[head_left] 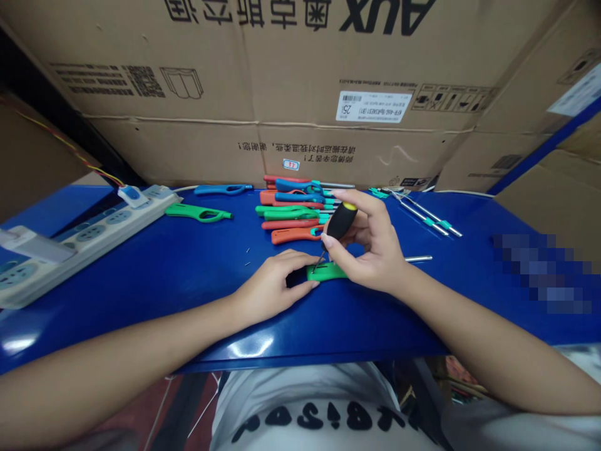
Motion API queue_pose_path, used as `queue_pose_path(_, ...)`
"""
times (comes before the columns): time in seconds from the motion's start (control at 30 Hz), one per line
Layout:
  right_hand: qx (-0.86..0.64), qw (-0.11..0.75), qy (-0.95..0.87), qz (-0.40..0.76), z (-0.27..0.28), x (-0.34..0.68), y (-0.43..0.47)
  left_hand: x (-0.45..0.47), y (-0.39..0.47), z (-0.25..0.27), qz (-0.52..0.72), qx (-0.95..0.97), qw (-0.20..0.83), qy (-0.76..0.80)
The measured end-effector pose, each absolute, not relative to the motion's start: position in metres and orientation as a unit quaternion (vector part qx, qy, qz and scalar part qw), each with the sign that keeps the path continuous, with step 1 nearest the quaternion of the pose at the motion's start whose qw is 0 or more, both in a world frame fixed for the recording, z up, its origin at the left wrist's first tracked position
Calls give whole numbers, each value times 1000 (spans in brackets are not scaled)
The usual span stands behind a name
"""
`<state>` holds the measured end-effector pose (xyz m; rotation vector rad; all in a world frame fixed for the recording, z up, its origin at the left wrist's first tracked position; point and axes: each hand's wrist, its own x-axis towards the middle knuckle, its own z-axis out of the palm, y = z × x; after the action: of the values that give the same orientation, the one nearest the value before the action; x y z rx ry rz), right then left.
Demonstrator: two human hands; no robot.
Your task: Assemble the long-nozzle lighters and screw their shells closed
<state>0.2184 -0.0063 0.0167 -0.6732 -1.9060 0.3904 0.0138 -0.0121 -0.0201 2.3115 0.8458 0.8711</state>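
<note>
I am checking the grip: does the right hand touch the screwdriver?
Touching: the head view shows the right hand gripping the screwdriver by its black handle.

The bench (178, 263) was glossy blue. The screwdriver (341, 220) had a black grip with a yellow end; the casing (331, 272) below was green. The grouped casings (295, 235) mixed red, orange, blue and green. Black print marked the brown carton (201, 141).

left hand (272, 282) lies low, right hand (378, 254) curls higher.
</note>
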Motion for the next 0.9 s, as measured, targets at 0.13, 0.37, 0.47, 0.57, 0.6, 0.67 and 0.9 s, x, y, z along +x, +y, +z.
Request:
queue_pose_path(0.13, -270, 513, -796, 174, 16, 218, -7, 14, -12, -19, 321, 853, 267, 312)
queue_pose_path(0.37, -277, 519, -790, 174, 16, 217, -8, 13, -12, -21, 326, 853, 266, 309)
queue_pose_path(0.47, -275, 516, -792, 175, 17, 218, -7, 13, -12, -21, 325, 854, 264, 310)
queue_pose_path(0.57, -267, 514, -797, 174, 17, 218, -7, 14, -12, -20, 322, 854, 265, 310)
queue_pose_path(0.6, -267, 513, -797, 173, 17, 219, -7, 14, -12, -20, 322, 854, 265, 309)
queue_pose_path(0.67, -271, 512, -797, 169, 17, 219, -7, 14, -12, -20, 325, 854, 264, 309)
queue_pose_path(0.9, -277, 511, -795, 171, 16, 220, -6, 14, -12, -20, 331, 853, 260, 309)
